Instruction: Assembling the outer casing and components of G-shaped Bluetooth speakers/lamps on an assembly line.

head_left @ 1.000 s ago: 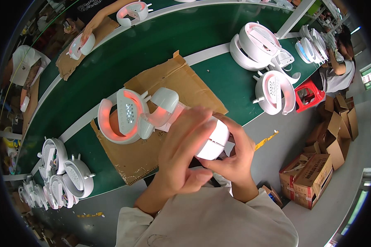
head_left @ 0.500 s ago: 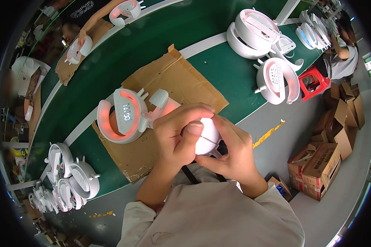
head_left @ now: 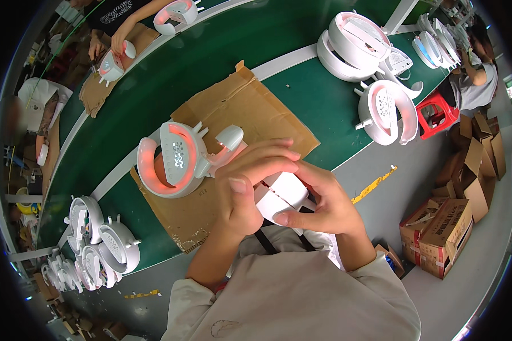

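Centrally, one small white plastic part (head_left: 279, 196), glossy, with a dark seam across its face, held in both hands just below the near edge of the cardboard sheet (head_left: 250, 108) and above the person's lap. Left hand (head_left: 247, 187): fingers curled over the part's top, thumb pressed on its left side, grasping it. Right hand (head_left: 324, 202): wrapped around the part from the right and beneath, thumb tip on its lower face, grasping it. Compared with half a second ago, the left fingers have lifted somewhat, so more of the part's face shows; both hands stay clasped on it at the same spot by the cardboard.

On the cardboard's left half: one white ring-shaped lamp (head_left: 173, 162), lit pink, with a small lit display at its middle, just left of the left hand. Cardboard lies on a green bench (head_left: 170, 74).

Right of the cardboard: two further white ring lamps (head_left: 384, 111), unlit. Left of and below the cardboard: a cluster of white ring lamps (head_left: 105, 244). Far right of the cardboard, on the floor: brown cartons (head_left: 444, 227).
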Demonstrator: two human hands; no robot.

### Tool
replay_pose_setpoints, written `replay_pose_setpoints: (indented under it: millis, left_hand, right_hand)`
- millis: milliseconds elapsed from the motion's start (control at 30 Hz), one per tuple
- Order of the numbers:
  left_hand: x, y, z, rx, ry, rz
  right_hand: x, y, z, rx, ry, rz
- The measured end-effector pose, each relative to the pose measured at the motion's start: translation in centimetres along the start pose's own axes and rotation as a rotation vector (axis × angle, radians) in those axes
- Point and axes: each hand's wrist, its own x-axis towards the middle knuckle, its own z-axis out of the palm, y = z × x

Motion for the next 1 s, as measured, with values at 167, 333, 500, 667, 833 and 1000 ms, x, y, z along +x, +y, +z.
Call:
replay_pose_setpoints:
  millis: [167, 333, 500, 667, 833, 1000]
  left_hand:
    - [-0.6, -0.8, 0.5, -0.203, 0.123, 0.005]
    - [0.1, -0.5, 0.7, -0.162, 0.122, -0.120]
    - [1.9, -0.7, 0.0, 0.048, 0.149, -0.107]
    - [-1.6, 0.2, -1.2, 0.281, -0.053, 0.042]
    - [-3.3, -1.8, -1.3, 0.082, 0.034, -0.109]
    - [-3.1, -2.1, -2.7, 0.117, -0.107, -0.069]
  right_hand:
    - [0.2, -0.5, 0.6, -0.115, 0.039, 0.053]
    - [0.4, -1.0, 0.2, -0.174, 0.006, 0.116]
    - [1.5, 1.4, 0.8, 0.221, 0.185, 0.108]
    - [2.6, 0.5, -0.5, 0.566, 0.255, 0.334]
    - [3.6, 1.6, -0.5, 0.557, 0.082, 0.209]
    - [4.9, 2.7, -0.7, 0.567, 0.037, 0.083]
